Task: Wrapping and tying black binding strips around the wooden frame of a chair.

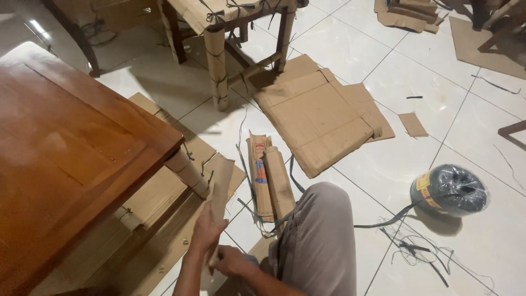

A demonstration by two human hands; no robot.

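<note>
My left hand (pixel 207 229) grips a long folded strip of cardboard (pixel 221 183) and holds it upright against the cardboard-wrapped leg (pixel 188 171) of a polished wooden table (pixel 66 148). My right hand (pixel 231 261) pinches the lower end of the same strip, close to my grey-trousered knee (pixel 320 230). Thin black string ties the wrapping on the leg.
Folded cardboard pieces (pixel 268 178) lie on the white tile floor by my knee, with a large flattened box (pixel 318 118) beyond. A roll of black strapping (pixel 450 190) sits at right, its loose end trailing. Another cardboard-wrapped table (pixel 219 33) stands at the back.
</note>
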